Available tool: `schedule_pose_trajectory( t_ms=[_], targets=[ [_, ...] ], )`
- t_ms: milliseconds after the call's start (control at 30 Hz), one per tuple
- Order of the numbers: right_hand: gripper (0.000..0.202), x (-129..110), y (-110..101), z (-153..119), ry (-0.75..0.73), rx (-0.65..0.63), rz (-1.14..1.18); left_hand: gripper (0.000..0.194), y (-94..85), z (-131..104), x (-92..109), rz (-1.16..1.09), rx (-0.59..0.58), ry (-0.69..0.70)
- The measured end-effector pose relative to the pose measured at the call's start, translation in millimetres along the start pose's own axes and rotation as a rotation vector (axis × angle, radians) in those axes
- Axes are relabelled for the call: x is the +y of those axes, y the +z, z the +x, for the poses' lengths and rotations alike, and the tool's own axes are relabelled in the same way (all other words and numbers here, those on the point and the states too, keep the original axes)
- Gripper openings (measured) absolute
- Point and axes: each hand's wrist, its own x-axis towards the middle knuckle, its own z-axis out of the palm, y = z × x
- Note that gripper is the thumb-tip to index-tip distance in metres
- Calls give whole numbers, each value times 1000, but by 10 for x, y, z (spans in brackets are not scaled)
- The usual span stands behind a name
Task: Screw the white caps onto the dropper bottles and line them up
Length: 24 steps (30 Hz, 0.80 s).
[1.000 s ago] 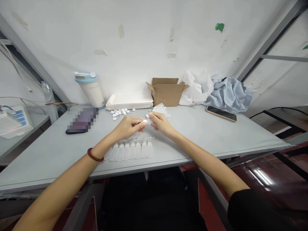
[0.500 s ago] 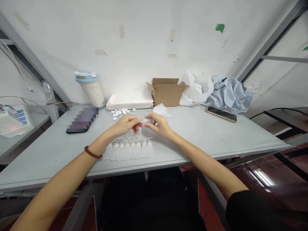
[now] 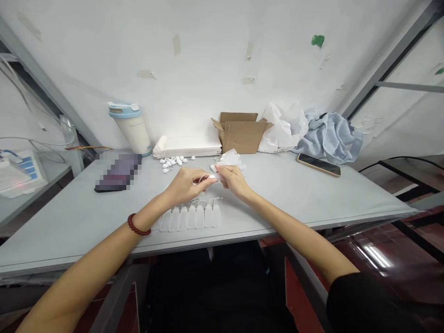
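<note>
My left hand and my right hand meet above the table, both closed on one small translucent plastic tube. The left fingers pinch its end, where a white cap and a thin pale loop partly show; the right thumb and fingers grip its other end. Just below my hands lies a row of similar translucent tubes with thin cord loops at their tops. Behind my left hand are several small white caps. Loose clear tubes lie in a pile behind my right hand.
Along the wall stand a tumbler, a stack of white trays or sheets, an open cardboard box, a white plastic bag and a light blue cloth. Phones lie at right and left, the left one pixelated.
My left hand has moved slightly right, its thumb now stretched along the tube's end. My right hand has closed more tightly around the tube, covering more of it.
</note>
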Motion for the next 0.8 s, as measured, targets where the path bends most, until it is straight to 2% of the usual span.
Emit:
schedule_pose_trajectory(
  t_ms=[200,333,433,500,567,700,800],
  targets=[
    [45,-7,-50,50,-70,9,-97,32,-112,8,-145,-68,-81,-180],
    [35,-48,-188,104,-51,100,-208,30,-257,46,-357,-18,25,-298],
    [28,-74,-326,143,-137,223,-433,26,-390,47,-590,258,112,-386],
    [24,-82,-419,166,-179,243,-566,23,-490,19,-756,489,65,-456],
    [21,-83,-500,184,-173,206,-657,22,-591,-25,-900,588,-30,-519],
    [22,-84,-596,198,-98,152,-723,23,-732,-106,-1067,600,-83,-559],
    [23,-107,-631,194,-18,137,-712,26,-741,-127,-1115,581,-102,-558]
  ],
)
